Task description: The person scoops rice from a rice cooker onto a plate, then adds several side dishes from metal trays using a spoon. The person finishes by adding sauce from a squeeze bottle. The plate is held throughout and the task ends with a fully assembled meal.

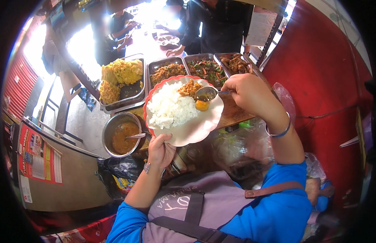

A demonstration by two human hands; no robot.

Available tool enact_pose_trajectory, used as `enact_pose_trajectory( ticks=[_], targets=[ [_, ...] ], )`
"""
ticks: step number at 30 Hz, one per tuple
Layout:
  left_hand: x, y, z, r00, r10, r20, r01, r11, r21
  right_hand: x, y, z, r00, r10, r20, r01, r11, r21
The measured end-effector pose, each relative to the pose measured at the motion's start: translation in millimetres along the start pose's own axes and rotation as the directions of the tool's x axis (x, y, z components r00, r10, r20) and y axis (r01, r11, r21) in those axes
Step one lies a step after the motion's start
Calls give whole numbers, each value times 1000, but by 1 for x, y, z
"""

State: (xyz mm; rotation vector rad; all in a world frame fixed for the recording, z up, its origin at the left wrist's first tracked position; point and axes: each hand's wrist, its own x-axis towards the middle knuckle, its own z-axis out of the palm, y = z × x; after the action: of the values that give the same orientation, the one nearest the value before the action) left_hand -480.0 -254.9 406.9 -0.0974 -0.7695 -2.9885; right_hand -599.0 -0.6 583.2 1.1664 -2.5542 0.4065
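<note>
My left hand (161,151) grips the near rim of a scalloped plate (192,133), pale inside with a red edge. A broad mound of white rice (172,106) covers its left part. Beyond the rice sits a small heap of orange-brown minced food (189,88), and a round, egg-like orange piece (202,105) lies to the right of the rice. Above the plate my right hand (247,91) holds a metal serving spoon (206,94) by its handle. The spoon's bowl, with some oily liquid in it, is over the food beside the orange piece.
Metal trays hold yellow omelette-like food (122,74), brown shredded food (167,73), a vegetable dish (206,70) and fried pieces (236,63). A steel bowl of orange-brown sauce (124,136) with a spoon stands left of the plate. Across the counter stands a person in black (221,27).
</note>
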Motion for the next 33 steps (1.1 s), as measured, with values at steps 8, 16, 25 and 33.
enact_pose_trajectory(
  ticks=[8,16,25,33],
  targets=[
    [1,-1,-3,1000,23,3,-23,1000,1,-21,-24,7,986,-84,-145,60,985,-162],
    [1,4,-1,999,-20,-35,18,998,-64,-20,-19,15,987,-66,-147,41,986,-161],
    [-5,9,10,1000,-3,20,3,1000,-3,-4,39,27,947,294,127,-300,679,670],
    [-18,19,15,996,-89,-17,90,995,41,11,123,60,715,606,348,-452,20,892]
  ],
)
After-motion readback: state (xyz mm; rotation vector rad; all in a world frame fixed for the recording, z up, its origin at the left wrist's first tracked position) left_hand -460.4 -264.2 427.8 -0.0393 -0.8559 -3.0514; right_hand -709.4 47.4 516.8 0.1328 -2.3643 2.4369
